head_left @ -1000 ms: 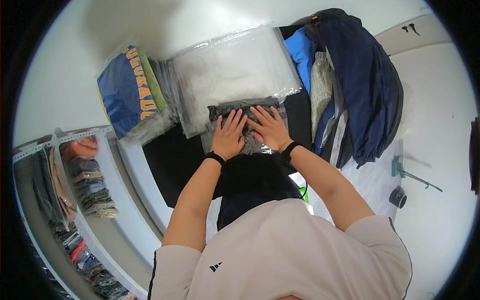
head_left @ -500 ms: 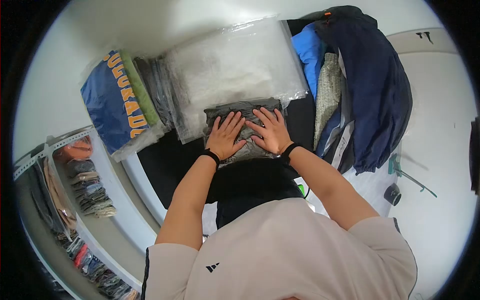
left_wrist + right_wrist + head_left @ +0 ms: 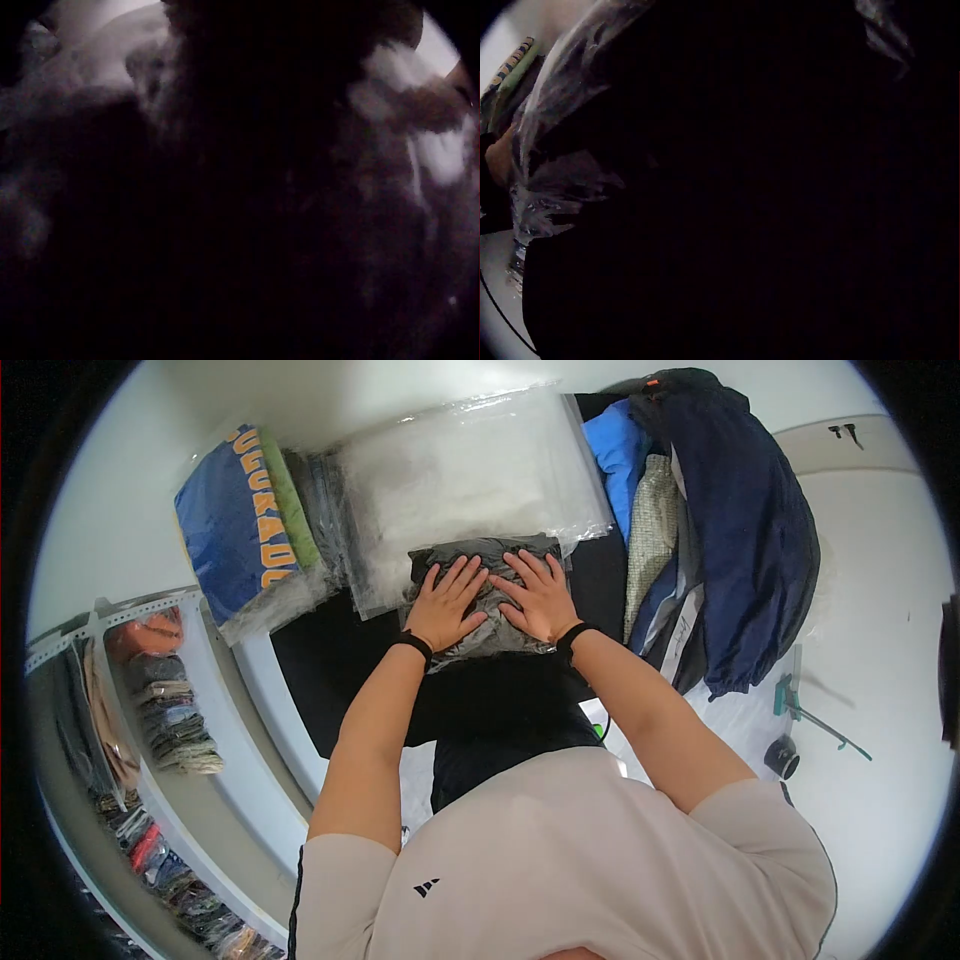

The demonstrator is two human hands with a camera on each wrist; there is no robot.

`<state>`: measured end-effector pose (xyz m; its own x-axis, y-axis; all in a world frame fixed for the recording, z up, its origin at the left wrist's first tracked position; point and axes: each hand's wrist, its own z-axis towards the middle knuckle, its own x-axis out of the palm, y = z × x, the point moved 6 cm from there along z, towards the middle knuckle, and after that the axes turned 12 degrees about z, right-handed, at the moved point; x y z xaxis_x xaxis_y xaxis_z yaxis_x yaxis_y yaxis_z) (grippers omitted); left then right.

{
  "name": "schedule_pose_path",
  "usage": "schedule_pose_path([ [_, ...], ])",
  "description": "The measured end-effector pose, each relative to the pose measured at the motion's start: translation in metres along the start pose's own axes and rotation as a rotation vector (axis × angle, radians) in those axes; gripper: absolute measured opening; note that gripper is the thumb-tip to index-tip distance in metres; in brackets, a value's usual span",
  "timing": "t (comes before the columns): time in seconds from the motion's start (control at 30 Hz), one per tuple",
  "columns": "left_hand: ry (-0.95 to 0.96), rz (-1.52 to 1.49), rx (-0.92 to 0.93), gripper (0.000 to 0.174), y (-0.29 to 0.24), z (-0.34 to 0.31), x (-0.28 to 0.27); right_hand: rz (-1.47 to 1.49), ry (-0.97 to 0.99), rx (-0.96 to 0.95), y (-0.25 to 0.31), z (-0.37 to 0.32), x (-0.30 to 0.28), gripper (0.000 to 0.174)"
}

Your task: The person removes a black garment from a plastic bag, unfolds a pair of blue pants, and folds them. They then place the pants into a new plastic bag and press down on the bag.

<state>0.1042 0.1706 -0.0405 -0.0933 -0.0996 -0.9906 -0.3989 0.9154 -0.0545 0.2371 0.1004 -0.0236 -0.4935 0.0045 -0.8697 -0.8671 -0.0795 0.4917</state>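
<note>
In the head view a folded dark grey garment in a clear plastic bag lies on a black surface. My left hand rests palm down on the bag's left part, fingers spread and pointing away from me. The right hand lies flat on its right part, the two thumbs pointing toward each other. Both hands wear black wristbands. Shiny crinkled plastic shows at the left of the right wrist view. Most of both wrist views is too dark to read.
Beyond the garment lies a stack of clear plastic bags. Bagged clothes, with a blue lettered one on top, sit to the left. A navy jacket and other clothes lie at the right. A shelf of folded clothes stands at the lower left.
The bunched plastic on the garment now lies flatter. My hands have moved slightly apart, the left thumb now stretched out. The head view has shifted a little.
</note>
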Motion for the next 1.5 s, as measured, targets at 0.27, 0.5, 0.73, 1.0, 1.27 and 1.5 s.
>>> schedule_pose_path([
  [0.27,-0.178,-0.204,-0.019,0.062,-0.014,-0.073,-0.038,-0.058,-0.027,-0.005,0.003,-0.004,0.001,0.044],
  [0.5,-0.056,-0.012,-0.170,0.070,-0.026,-0.092,-0.004,-0.027,0.020,0.008,0.002,-0.003,0.002,0.047],
  [0.73,-0.040,-0.256,-0.155,0.055,-0.008,-0.081,-0.046,0.029,-0.145,-0.013,0.012,-0.010,-0.057,0.043],
  [1.0,0.176,-0.451,-0.134,0.045,0.002,-0.104,-0.107,0.836,0.196,-0.070,0.026,-0.070,-0.108,0.056],
  [1.27,-0.021,-0.962,-0.446,0.064,0.038,-0.130,-0.068,0.740,0.183,0.037,-0.001,-0.054,-0.066,0.073],
  [1.5,-0.175,-0.942,-0.473,0.079,0.035,-0.152,-0.035,0.686,0.131,-0.023,-0.012,-0.042,-0.059,0.072],
])
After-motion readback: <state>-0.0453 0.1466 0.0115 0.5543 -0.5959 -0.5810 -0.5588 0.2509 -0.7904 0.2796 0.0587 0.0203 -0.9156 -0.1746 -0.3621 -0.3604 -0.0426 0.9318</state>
